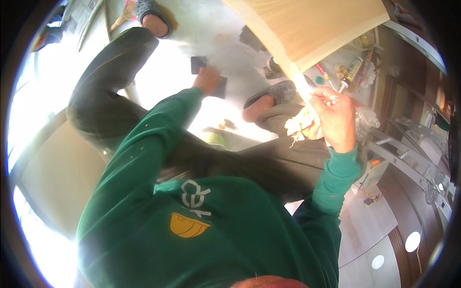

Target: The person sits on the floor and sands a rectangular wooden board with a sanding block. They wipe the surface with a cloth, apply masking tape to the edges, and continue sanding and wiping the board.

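Floor (201, 29) under me is pale, washed out by glare where the sun hits. My feet in grey sandals (276, 93) are planted on it, the other one (151, 14) further out. Two small dark flat pieces (198, 64) lie on it, the second (221, 88) under my left hand (207, 79). By the wooden panel's (312, 24) lower edge there's a clutter: sealant tube (353, 68), red-handled tool (322, 71), a green cap (319, 80), a dark lump (251, 38). Bits of yellowish debris (223, 126) near my legs.
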Motion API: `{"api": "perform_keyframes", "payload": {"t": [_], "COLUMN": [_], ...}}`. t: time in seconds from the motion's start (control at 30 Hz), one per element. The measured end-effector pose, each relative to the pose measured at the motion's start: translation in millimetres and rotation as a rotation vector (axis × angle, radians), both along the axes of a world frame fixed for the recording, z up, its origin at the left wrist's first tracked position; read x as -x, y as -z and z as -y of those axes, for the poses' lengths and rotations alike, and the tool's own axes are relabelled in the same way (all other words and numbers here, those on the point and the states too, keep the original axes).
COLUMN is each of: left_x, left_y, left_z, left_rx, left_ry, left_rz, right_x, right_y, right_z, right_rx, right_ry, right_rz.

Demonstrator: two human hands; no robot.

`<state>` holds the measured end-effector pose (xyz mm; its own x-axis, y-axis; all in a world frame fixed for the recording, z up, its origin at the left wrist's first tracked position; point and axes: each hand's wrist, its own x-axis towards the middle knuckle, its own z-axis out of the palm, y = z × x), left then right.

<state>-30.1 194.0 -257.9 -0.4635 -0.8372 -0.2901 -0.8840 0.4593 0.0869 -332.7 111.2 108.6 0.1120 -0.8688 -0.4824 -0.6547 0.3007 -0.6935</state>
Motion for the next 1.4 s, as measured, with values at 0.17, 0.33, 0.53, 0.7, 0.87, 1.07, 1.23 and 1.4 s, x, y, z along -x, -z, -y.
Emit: {"api": "perform_keyframes", "payload": {"t": [0.17,0.33,0.53,0.7,0.87,1.07,1.23,1.4], "left_x": [6.5,-0.1,-49.3,-21.2,9.6,20.7,28.6,36.1], "left_y": [-2.5,-40.1,-201.5,-335.8,-315.5,-298.3,-304.0,-314.1], "left_z": [11.0,25.8,86.7,104.2,109.1,109.3,112.3,115.1], "left_rx": [-0.135,-0.606,-0.727,-0.607,-0.556,-0.598,-0.441,-0.315], "left_ry": [-0.050,-0.074,-0.395,-0.510,-0.523,-0.456,-0.320,-0.222], "left_rz": [-0.034,-0.236,-0.832,-1.015,-1.113,-1.129,-1.042,-1.038], "right_x": [-14.9,-11.2,-16.0,-17.4,-20.6,-16.7,-19.4,-23.7], "right_y": [-18.7,-10.2,-16.3,-11.9,-7.8,-6.6,-7.7,-12.8], "right_z": [4.2,4.5,-1.3,-2.4,-9.4,-9.1,-12.1,-10.4], "right_rx": [-0.099,0.033,0.151,0.179,0.182,0.171,0.221,0.200], "right_ry": [0.040,-0.047,-0.122,-0.181,-0.140,-0.129,-0.121,-0.139], "right_rz": [-0.024,-0.140,-0.282,-0.365,-0.391,-0.360,-0.364,-0.363]}}
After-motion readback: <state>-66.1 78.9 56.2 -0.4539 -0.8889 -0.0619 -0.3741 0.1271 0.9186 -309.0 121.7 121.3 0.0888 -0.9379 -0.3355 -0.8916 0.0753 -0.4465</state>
